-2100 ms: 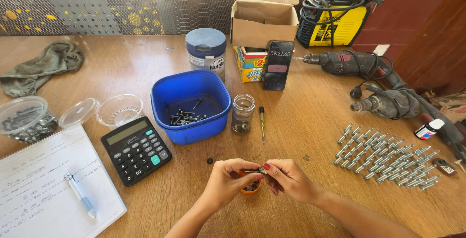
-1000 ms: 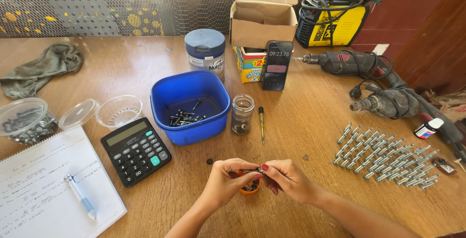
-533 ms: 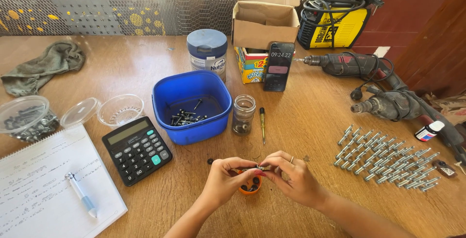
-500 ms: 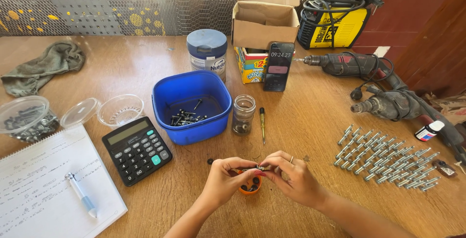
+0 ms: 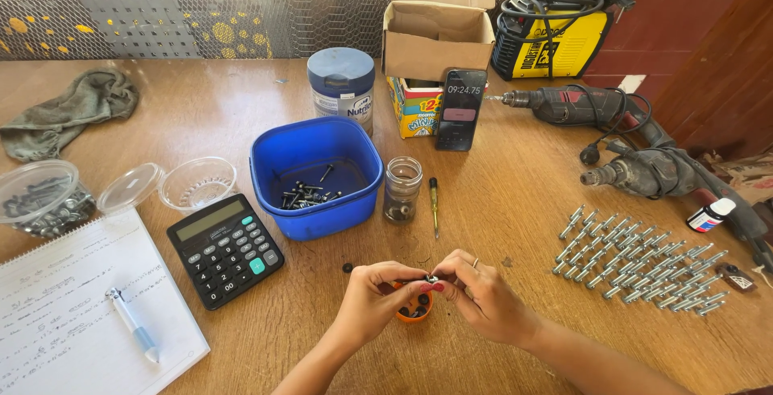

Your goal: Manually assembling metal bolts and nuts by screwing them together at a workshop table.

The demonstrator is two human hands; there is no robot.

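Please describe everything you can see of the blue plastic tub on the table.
The blue tub is a square container with rounded corners, apparently plastic, open at the top with no lid. It stands upright on the wooden table, between the black calculator and a small glass jar. A small heap of dark screws lies on its floor. Neither hand touches it.

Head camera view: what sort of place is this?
Probably a workshop bench: two power drills lie on the wooden table, rows of bolts are laid out, and a yellow welding machine stands behind.
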